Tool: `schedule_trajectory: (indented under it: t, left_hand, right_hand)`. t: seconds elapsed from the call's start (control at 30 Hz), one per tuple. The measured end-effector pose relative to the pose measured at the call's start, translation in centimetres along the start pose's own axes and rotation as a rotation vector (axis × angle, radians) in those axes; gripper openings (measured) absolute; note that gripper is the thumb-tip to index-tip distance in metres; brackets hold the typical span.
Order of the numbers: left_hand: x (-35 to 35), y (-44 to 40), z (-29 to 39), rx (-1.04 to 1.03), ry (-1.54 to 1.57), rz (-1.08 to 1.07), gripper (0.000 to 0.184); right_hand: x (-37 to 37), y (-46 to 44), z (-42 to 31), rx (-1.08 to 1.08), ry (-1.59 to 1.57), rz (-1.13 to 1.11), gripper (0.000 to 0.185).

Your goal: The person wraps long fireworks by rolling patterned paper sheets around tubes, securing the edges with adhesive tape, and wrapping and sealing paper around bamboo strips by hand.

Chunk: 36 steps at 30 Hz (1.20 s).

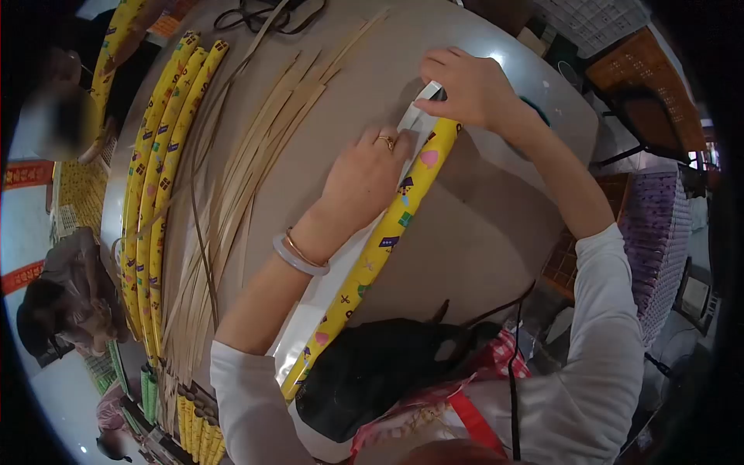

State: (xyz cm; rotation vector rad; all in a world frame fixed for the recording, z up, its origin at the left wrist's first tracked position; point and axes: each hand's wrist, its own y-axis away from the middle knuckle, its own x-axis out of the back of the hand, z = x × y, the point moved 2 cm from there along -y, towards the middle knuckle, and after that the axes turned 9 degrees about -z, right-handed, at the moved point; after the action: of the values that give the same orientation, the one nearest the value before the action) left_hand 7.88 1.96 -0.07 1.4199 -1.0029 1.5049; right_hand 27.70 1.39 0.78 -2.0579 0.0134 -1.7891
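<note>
A long yellow roll of wrapping paper (pixel 390 225) printed with small colourful pictures lies slantwise on the table in front of me. Its white underside (pixel 319 298) shows along the left edge. My left hand (pixel 364 178), wearing a ring and bangles, presses bent fingers over the white edge at the roll's upper part. At the far end, my right hand (pixel 470 89) grips the roll and a white folded strip (pixel 422 107) between thumb and fingers. Some of its fingertips are hidden behind the strip.
Thin brown strips (pixel 267 143) lie fanned out on the table (pixel 496 256), left of the roll. Several finished-looking yellow rolls (pixel 159 170) line the left edge. A black cloth-like item (pixel 372 372) is against my body. Other people (pixel 74 291) sit at left; purple-patterned rolls (pixel 655 240) are stacked right.
</note>
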Motion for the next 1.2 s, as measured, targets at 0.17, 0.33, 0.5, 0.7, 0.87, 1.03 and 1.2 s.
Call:
schedule_trajectory:
  t: [0.17, 0.33, 0.5, 0.7, 0.87, 1.03, 1.2]
  left_hand:
    - [0.3, -0.3, 0.0, -0.005, 0.091, -0.003, 0.038]
    - [0.5, -0.4, 0.2, 0.023, 0.115, 0.003, 0.038]
    - [0.4, -0.5, 0.2, 0.037, 0.095, -0.049, 0.041]
    - [0.4, -0.5, 0.3, 0.041, 0.088, -0.114, 0.048]
    - [0.6, -0.6, 0.2, 0.030, 0.077, -0.135, 0.053]
    - [0.9, -0.9, 0.4, 0.030, 0.057, -0.208, 0.054]
    - [1.1, -0.7, 0.7, 0.034, 0.023, -0.220, 0.055]
  right_hand:
    - [-0.2, 0.0, -0.1, -0.088, 0.044, -0.080, 0.030]
    - [0.4, -0.1, -0.2, -0.243, -0.063, -0.334, 0.036]
    - [0.5, 0.1, -0.1, -0.282, -0.112, -0.330, 0.037]
    - [0.8, 0.0, -0.2, -0.265, -0.100, -0.352, 0.038]
    - [1.4, -0.6, 0.3, -0.239, -0.215, -0.449, 0.040]
    - [1.3, -1.0, 1.4, -0.145, -0.312, -0.398, 0.041]
    - [2.0, 0.3, 1.7, -0.094, -0.381, -0.313, 0.038]
